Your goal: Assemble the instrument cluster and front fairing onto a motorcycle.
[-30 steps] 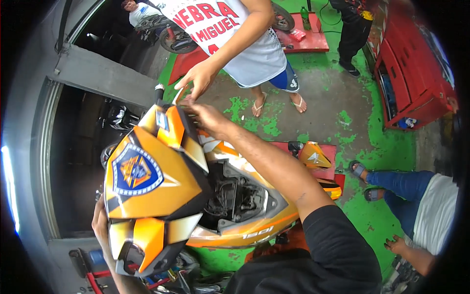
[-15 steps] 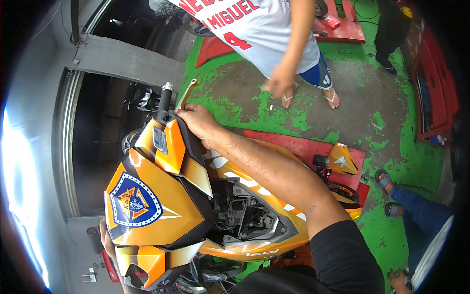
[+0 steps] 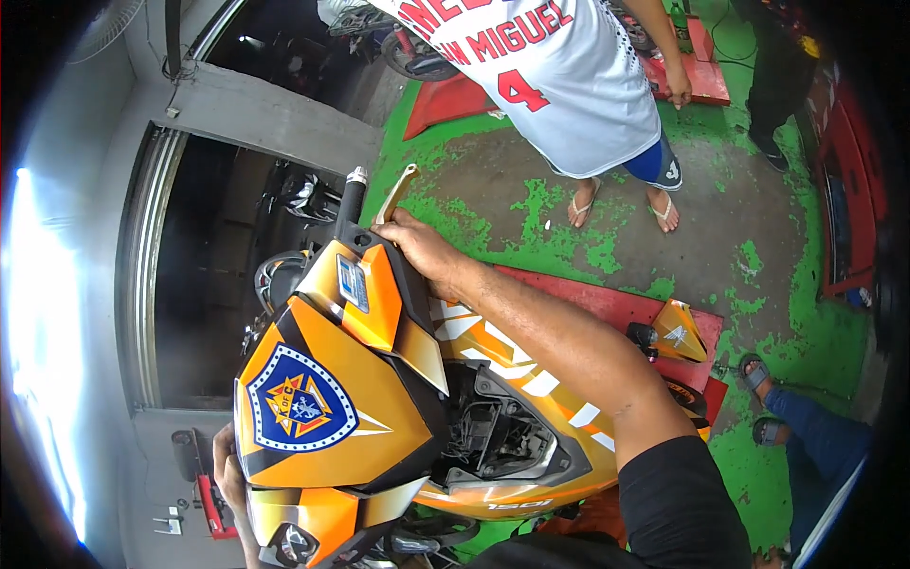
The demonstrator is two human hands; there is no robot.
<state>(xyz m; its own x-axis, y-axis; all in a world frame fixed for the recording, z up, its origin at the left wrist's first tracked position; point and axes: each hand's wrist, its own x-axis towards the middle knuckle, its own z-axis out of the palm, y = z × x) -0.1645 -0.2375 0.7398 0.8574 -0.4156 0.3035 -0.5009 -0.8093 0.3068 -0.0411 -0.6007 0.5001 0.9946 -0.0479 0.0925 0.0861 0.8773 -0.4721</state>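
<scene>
Fingers of the left hand [image 3: 227, 474] bend round the orange cowl [image 3: 393, 403] at its left edge, their tips tucked out of sight, so how hard they hold cannot be told. Beyond the cowl's top edge, the right hand [image 3: 424, 251] is curled beside the root of the gold lever [image 3: 396, 194]; whether it grips the lever or the rim is hidden.

The cowl, with a blue shield emblem [image 3: 303, 403], lies over the handlebar end of the scooter [image 3: 578, 460], and the black grip [image 3: 352, 201] juts out past its top edge. It appears set in place, though I see no fastener to prove it secured. Just right of it the dark body opening [image 3: 498, 431] is uncovered, bracket and wiring bare, so closing up seems left to do.

Farther right of the cowl, a pointed orange panel [image 3: 681, 332] is above the red platform [image 3: 540, 282]. Well apart from the cowl, up and to the right, a co-worker in a white jersey [image 3: 578, 104] stands with arm hanging.
</scene>
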